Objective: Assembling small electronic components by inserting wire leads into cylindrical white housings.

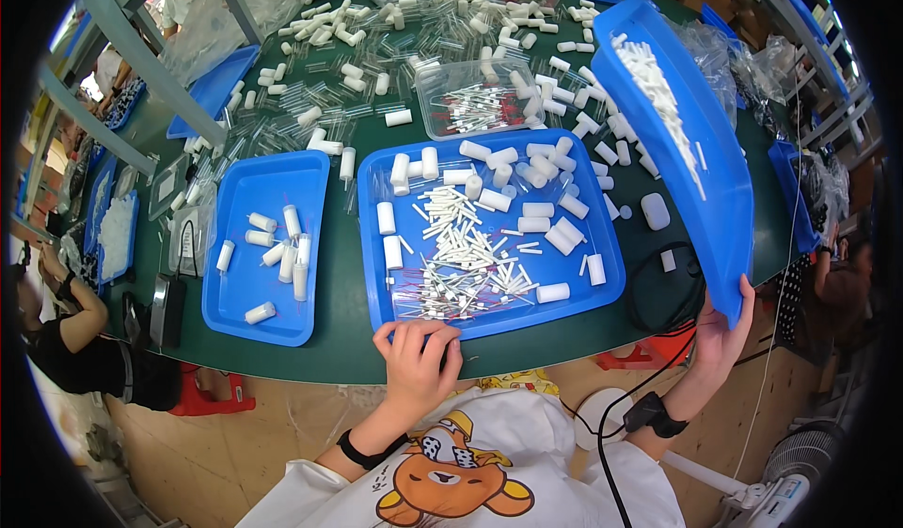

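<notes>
In the head view, gripped with the right hand (722, 329) the near lower corner of a raised blue plastic tray (715, 227), thumb along its edge, fingers wrapped around the underside. Held it tilted, reaching up and away from that hand. Rested the left hand (419, 359), fingers curled, at the near rim of a wide blue plastic tray (600, 232); could not tell whether pinched on the rim or merely laid against it.

Looked only partway through the work, judging by the layout. Had perhaps finished the few matte white cylinders with thin ends (287, 263) to the left of the left hand, and had far more loose parts left beyond both hands.

Had those few in a smaller blue rectangular plastic tray (230, 302). Had in the wide tray, just beyond the left hand, plain matte white cylinders (536, 210), short slim white sticks (461, 236) and fine red wires (442, 308). Carried in the raised tray, mostly far from the right hand, a bank of white stick-like pieces (654, 86). Had farther past the left hand, on the green counter (362, 363), a clear plastic box (433, 86) of white-and-red slender parts, among scattered clear tubes (329, 91).
</notes>
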Demonstrator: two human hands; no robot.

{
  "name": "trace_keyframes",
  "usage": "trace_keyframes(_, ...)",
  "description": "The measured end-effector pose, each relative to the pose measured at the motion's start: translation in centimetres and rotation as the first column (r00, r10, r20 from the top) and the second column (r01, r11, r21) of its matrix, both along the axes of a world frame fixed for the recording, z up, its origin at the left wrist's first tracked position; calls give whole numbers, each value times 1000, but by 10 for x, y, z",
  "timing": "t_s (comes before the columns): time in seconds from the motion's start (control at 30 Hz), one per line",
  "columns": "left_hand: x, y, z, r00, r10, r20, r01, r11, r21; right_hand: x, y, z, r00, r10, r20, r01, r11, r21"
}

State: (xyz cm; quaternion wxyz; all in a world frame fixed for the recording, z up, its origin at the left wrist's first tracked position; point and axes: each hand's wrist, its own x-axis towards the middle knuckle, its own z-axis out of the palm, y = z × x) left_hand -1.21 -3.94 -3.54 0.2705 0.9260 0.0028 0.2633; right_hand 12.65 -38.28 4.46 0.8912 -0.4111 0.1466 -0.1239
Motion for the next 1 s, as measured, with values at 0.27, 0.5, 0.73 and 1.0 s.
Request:
trace_keyframes(0.27, 0, -1, 2, 1000, 3, -2, -3, 1000, -1, -3, 3, 2, 997, 73, 25, -74, 996, 48)
trace_keyframes(0.5, 0, 0, 1, 1000, -1, 5, 2, 1000, -8, 1, 10, -3, 1000, 28, -4, -28, 999, -44)
trace_keyframes(0.73, 1, -1, 1, 1000, -1, 5, 1, 1000, -9, 6, 2, -19, 986, -156, 59, 167, 928, -332)
trace_keyframes(1.0, 1, -1, 2, 1000, 10, 3, -10, 1000, 4, 12, -10, -36, 964, -219, 154, 253, 933, -256)
